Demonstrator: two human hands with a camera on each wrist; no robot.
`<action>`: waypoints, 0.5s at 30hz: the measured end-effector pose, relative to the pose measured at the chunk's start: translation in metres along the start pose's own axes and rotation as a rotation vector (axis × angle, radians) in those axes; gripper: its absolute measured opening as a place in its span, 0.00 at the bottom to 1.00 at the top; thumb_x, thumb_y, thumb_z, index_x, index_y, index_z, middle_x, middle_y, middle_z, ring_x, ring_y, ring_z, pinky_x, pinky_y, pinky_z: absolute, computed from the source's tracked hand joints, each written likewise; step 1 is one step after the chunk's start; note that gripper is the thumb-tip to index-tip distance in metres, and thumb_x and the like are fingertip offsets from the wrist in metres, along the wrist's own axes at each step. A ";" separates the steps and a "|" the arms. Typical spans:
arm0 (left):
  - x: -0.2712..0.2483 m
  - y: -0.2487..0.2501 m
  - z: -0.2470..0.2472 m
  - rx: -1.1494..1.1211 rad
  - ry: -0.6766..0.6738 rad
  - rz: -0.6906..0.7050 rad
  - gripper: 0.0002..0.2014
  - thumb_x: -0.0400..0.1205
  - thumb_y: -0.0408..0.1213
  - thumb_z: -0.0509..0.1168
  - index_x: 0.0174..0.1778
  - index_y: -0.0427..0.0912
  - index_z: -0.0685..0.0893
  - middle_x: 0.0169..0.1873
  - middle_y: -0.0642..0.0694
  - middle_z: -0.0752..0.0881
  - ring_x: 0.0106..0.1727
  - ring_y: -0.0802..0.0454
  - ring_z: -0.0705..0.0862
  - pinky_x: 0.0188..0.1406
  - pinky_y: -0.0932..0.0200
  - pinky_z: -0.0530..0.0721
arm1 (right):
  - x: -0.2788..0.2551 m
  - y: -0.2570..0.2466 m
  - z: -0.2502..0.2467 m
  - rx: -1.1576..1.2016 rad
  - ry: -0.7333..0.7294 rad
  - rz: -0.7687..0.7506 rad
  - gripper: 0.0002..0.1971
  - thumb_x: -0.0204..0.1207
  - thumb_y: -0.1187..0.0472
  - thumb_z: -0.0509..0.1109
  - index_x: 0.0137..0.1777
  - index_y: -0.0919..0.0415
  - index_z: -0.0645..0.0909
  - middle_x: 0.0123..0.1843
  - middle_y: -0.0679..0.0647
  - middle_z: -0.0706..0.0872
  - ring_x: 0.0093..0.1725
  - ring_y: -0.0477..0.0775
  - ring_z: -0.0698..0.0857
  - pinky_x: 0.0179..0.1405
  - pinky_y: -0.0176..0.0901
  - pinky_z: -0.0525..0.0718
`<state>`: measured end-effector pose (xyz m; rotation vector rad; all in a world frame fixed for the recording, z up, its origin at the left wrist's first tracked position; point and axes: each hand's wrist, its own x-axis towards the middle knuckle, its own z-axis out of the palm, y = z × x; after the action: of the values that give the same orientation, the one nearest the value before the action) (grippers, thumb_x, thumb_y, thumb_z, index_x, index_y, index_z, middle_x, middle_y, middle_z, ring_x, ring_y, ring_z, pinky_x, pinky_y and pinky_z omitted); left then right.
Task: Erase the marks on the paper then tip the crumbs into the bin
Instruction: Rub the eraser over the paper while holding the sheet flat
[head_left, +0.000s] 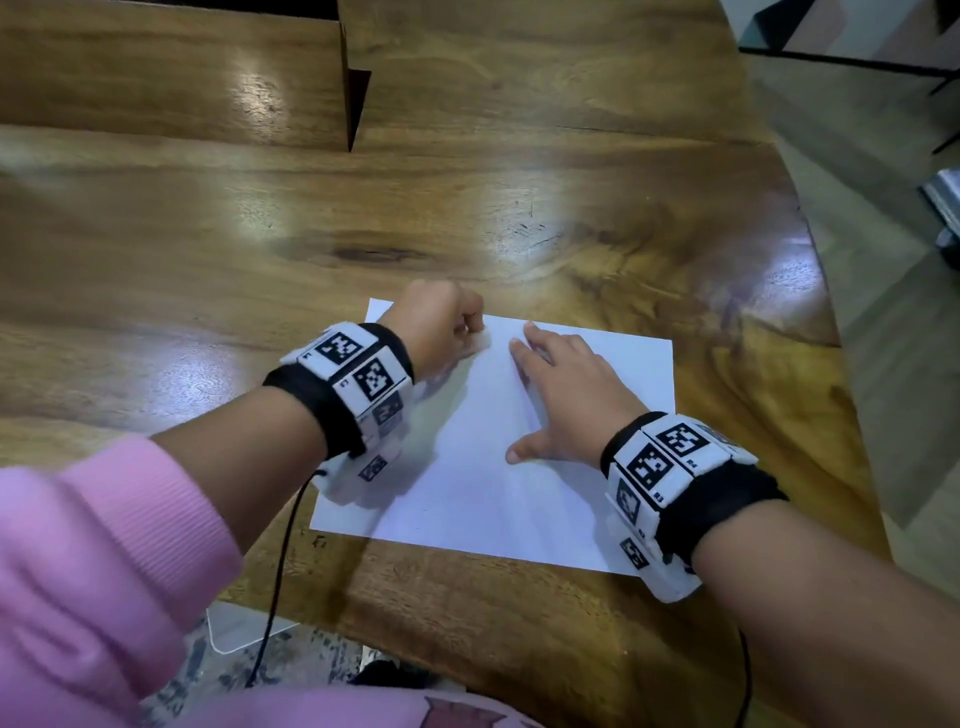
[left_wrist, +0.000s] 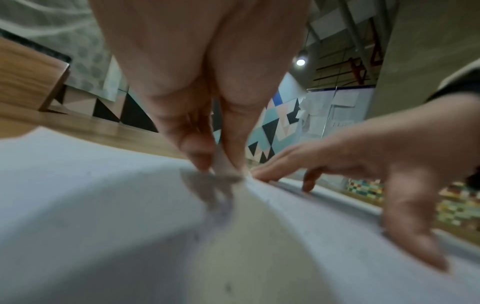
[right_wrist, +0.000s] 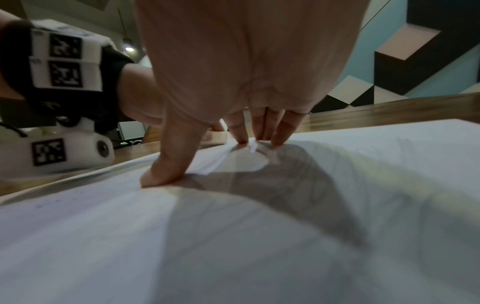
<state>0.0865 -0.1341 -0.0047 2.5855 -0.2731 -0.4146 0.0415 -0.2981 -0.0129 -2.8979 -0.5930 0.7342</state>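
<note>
White paper lies flat on the wooden table, under both of my hands. My left hand is curled and pinches a small pale eraser, pressing it on the sheet near the far edge. My right hand is flat beside it, fingers straight and thumb spread, holding the sheet so it does not slide. I judge that I am in the erasing step: in the right wrist view faint grey marks show under and to the right of the right hand, so that part is not yet clean. The next move calls for short strokes with firm pressure from the flat hand, so the sheet does not wrinkle. Beyond my fingers the table has wide free room; the table edge is close behind my wrists, and to the right of my right hand. I cannot see any bin, and the crumbs are too small to tell.
</note>
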 end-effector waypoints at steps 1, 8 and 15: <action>-0.003 -0.002 0.000 -0.018 -0.084 0.010 0.04 0.72 0.29 0.68 0.41 0.36 0.86 0.40 0.37 0.88 0.37 0.48 0.78 0.35 0.62 0.69 | 0.000 0.000 0.000 -0.008 0.000 -0.003 0.58 0.61 0.36 0.77 0.83 0.55 0.48 0.85 0.52 0.44 0.82 0.56 0.50 0.78 0.49 0.58; 0.000 0.001 0.001 -0.016 0.073 -0.034 0.06 0.74 0.28 0.66 0.44 0.36 0.85 0.34 0.46 0.79 0.39 0.49 0.77 0.37 0.63 0.69 | 0.002 0.000 0.001 -0.033 -0.009 -0.004 0.57 0.62 0.36 0.76 0.84 0.55 0.46 0.86 0.53 0.43 0.82 0.57 0.50 0.78 0.49 0.57; 0.005 0.003 -0.006 0.066 -0.177 0.045 0.05 0.72 0.27 0.67 0.40 0.39 0.86 0.29 0.49 0.79 0.36 0.49 0.76 0.34 0.62 0.70 | 0.001 -0.001 -0.001 -0.055 -0.014 -0.010 0.57 0.63 0.36 0.76 0.83 0.56 0.47 0.85 0.54 0.43 0.81 0.57 0.51 0.77 0.50 0.59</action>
<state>0.0929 -0.1348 0.0006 2.6047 -0.4115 -0.6292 0.0426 -0.2966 -0.0124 -2.9397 -0.6391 0.7497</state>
